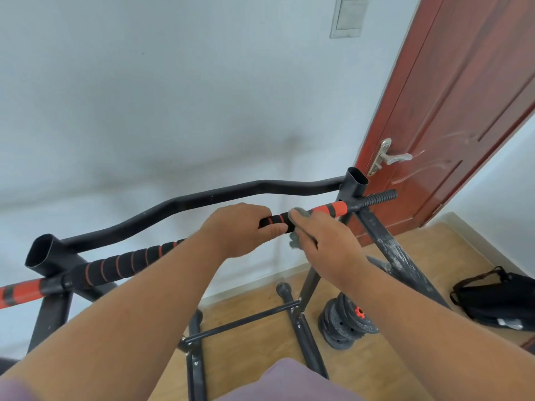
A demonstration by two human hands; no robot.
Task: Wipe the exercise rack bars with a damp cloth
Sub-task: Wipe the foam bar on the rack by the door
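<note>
A black metal exercise rack (351, 186) stands in front of me. Its near bar (115, 264) has black foam padding with orange rings and orange end sections. My left hand (240, 230) grips this bar right of its middle, fingers curled over the foam. Just to the right, my right hand (327, 241) holds a grey cloth (295, 240) wrapped round the same bar, close to the orange section (330, 209). Behind the padded bar runs a bare, wavy black bar (202, 198).
A red-brown door (451, 111) with a silver handle (388, 156) is close behind the rack's right post. On the wooden floor lie stacked weight plates (347, 322) and a black bag (498, 299). A white wall is behind the rack.
</note>
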